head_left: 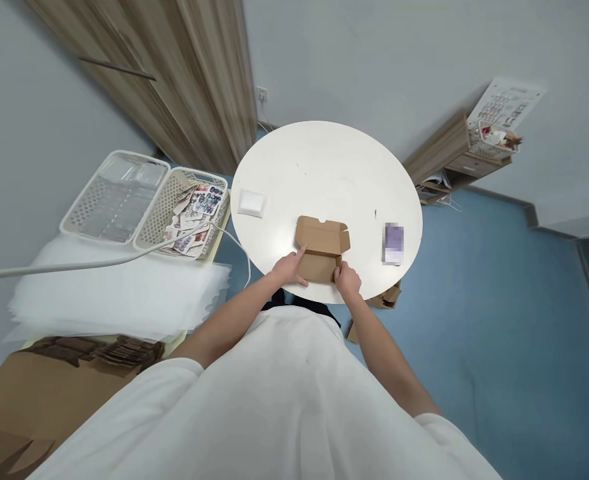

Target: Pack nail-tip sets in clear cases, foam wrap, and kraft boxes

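A small brown cardboard box (318,268) sits near the front edge of the round white table, its lid flap (321,237) folded back away from me. My left hand (289,268) grips the box's left side, thumb on the edge near the lid crease. At the right side, my right hand (347,280) pinches the wall near the front corner. The inside of the box looks bare. A flat white packet (251,203) lies on the table to the left, and a purple item, blurred out (393,244), lies to the right.
Left of the round table (324,157) stand a white basket of clear plastic cases (129,193) and a basket of printed cards (194,217). Closer are stacked white foam sheets (119,287) and flat cardboard (69,393). A white cable (99,267) crosses the left. A wooden shelf (454,157) stands right.
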`<state>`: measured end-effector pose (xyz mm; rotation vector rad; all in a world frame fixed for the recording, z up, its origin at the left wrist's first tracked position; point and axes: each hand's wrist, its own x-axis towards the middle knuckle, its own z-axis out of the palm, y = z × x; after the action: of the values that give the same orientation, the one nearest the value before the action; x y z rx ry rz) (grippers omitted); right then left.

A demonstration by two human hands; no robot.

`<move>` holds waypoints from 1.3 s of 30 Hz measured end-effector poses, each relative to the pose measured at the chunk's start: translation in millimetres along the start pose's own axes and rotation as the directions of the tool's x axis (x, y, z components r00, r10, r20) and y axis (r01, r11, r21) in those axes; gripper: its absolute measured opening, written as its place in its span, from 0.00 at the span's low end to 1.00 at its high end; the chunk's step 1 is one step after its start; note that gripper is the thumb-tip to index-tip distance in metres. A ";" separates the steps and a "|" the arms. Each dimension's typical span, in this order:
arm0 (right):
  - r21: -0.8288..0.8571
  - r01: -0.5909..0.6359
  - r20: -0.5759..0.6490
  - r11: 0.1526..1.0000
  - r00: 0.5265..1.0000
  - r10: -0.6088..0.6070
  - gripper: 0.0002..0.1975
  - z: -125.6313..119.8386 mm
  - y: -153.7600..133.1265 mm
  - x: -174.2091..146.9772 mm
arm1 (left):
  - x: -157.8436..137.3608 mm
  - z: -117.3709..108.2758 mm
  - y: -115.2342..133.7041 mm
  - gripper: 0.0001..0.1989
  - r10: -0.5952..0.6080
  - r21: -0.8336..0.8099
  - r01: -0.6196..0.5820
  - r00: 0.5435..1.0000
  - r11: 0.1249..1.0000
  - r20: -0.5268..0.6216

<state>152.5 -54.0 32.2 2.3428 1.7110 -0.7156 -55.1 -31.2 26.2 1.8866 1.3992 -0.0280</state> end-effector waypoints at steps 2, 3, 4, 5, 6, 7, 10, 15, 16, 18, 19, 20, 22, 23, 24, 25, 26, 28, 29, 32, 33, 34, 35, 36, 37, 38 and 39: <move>0.119 0.077 0.003 0.990 0.997 -0.078 0.23 -3.0 6.6 0.7 | 6.8 -1.3 3.4 0.66 -0.011 0.000 0.011 1.000 1.000 0.002; 0.179 0.108 -0.001 0.978 0.994 -0.110 0.26 -3.6 9.3 0.7 | 9.7 -1.7 4.7 0.66 -0.022 -0.004 0.022 1.000 1.000 0.001; 0.233 0.129 -0.005 0.964 0.991 -0.132 0.29 -3.7 11.6 0.7 | 12.4 -1.9 5.8 0.66 -0.036 -0.009 0.036 0.999 0.999 -0.002; 0.279 0.140 -0.006 0.950 0.990 -0.144 0.31 -3.2 13.3 0.9 | 14.9 -2.1 6.7 0.66 -0.048 -0.013 0.048 0.999 0.999 -0.007; 0.319 0.143 -0.003 0.937 0.989 -0.149 0.33 -2.3 14.5 1.4 | 17.4 -2.3 7.4 0.66 -0.056 -0.018 0.056 0.998 0.998 -0.014; 0.352 0.140 0.004 0.925 0.988 -0.151 0.33 -1.2 15.3 2.5 | 20.0 -2.6 8.1 0.66 -0.061 -0.021 0.061 0.998 0.998 -0.024; 0.417 0.122 0.018 0.901 0.990 -0.143 0.34 1.8 16.9 8.9 | 27.6 -4.8 11.3 0.67 -0.069 -0.036 0.067 0.996 0.997 -0.059; 0.437 0.135 0.005 0.889 0.988 -0.152 0.35 1.3 18.3 23.9 | 36.5 -10.3 21.7 0.68 -0.102 -0.059 0.098 0.992 0.993 -0.071; 0.439 0.140 0.003 0.887 0.987 -0.158 0.36 0.4 18.2 26.2 | 37.6 -11.4 23.6 0.67 -0.113 -0.062 0.109 0.991 0.992 -0.069; 0.441 0.150 0.003 0.885 0.986 -0.168 0.36 -1.6 18.0 29.8 | 39.5 -13.4 25.9 0.67 -0.125 -0.069 0.120 0.989 0.990 -0.076; 0.442 0.155 0.004 0.884 0.985 -0.174 0.36 -2.5 17.9 31.0 | 40.2 -14.2 26.1 0.67 -0.123 -0.075 0.117 0.989 0.990 -0.083; 0.445 0.160 0.005 0.881 0.983 -0.181 0.36 -3.3 18.0 32.0 | 40.8 -14.8 25.8 0.67 -0.116 -0.082 0.108 0.989 0.991 -0.090; 0.453 0.173 0.005 0.875 0.981 -0.196 0.37 -4.2 18.8 33.4 | 41.2 -15.0 23.9 0.67 -0.094 -0.101 0.084 0.990 0.991 -0.103; 0.459 0.179 0.004 0.871 0.979 -0.203 0.37 -4.2 19.4 33.8 | 41.1 -14.7 22.6 0.67 -0.086 -0.114 0.073 0.990 0.991 -0.109; 0.466 0.184 0.004 0.865 0.978 -0.210 0.37 -4.0 20.3 34.2 | 40.6 -13.9 21.2 0.67 -0.081 -0.129 0.066 0.990 0.990 -0.116; 0.474 0.189 0.003 0.860 0.976 -0.216 0.38 -3.5 21.2 34.5 | 39.9 -12.9 19.9 0.67 -0.081 -0.145 0.062 0.989 0.987 -0.124; 0.483 0.194 0.000 0.854 0.975 -0.222 0.39 -2.9 22.1 34.8 | 39.1 -11.6 18.6 0.67 -0.083 -0.164 0.061 0.988 0.985 -0.132; 0.495 0.205 -0.012 0.844 0.973 -0.229 0.40 -1.2 23.9 35.0 | 37.3 -9.0 16.3 0.67 -0.095 -0.201 0.066 0.986 0.977 -0.140; 0.497 0.209 -0.021 0.842 0.973 -0.229 0.40 -0.3 24.7 34.9 | 36.5 -7.7 15.3 0.67 -0.102 -0.217 0.070 0.985 0.974 -0.141; 0.486 0.210 -0.051 0.848 0.976 -0.213 0.40 1.3 26.8 33.7 | 34.9 -5.2 13.1 0.67 -0.109 -0.242 0.074 0.985 0.967 -0.136; 0.479 0.207 -0.064 0.853 0.978 -0.201 0.40 1.1 27.5 32.7 | 34.6 -4.9 12.6 0.66 -0.106 -0.247 0.070 0.985 0.966 -0.135; 0.470 0.204 -0.085 0.859 0.979 -0.186 0.40 0.5 28.0 31.4 | 34.1 -5.0 12.1 0.66 -0.101 -0.252 0.065 0.986 0.965 -0.133; 0.456 0.206 -0.120 0.866 0.978 -0.170 0.41 -0.8 28.3 29.5 | 33.5 -5.5 11.5 0.65 -0.098 -0.257 0.061 0.986 0.964 -0.133; 0.436 0.216 -0.169 0.874 0.973 -0.157 0.41 -2.6 28.0 27.2 | 32.5 -6.5 10.5 0.64 -0.097 -0.260 0.059 0.986 0.964 -0.134; 0.409 0.232 -0.229 0.882 0.962 -0.147 0.42 -5.0 26.6 24.3 | 31.0 -8.1 8.9 0.62 -0.096 -0.260 0.057 0.985 0.964 -0.141; 0.378 0.252 -0.293 0.891 0.945 -0.144 0.42 -8.0 23.7 21.0 | 29.0 -10.4 6.3 0.60 -0.096 -0.255 0.053 0.983 0.965 -0.156; 0.343 0.276 -0.353 0.898 0.924 -0.148 0.42 -11.4 18.9 17.4 | 26.5 -13.4 2.6 0.57 -0.097 -0.247 0.050 0.978 0.968 -0.182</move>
<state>177.3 -41.0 31.3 2.6805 2.1687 -0.8115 -48.0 -2.4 25.4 1.6690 1.5281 0.2838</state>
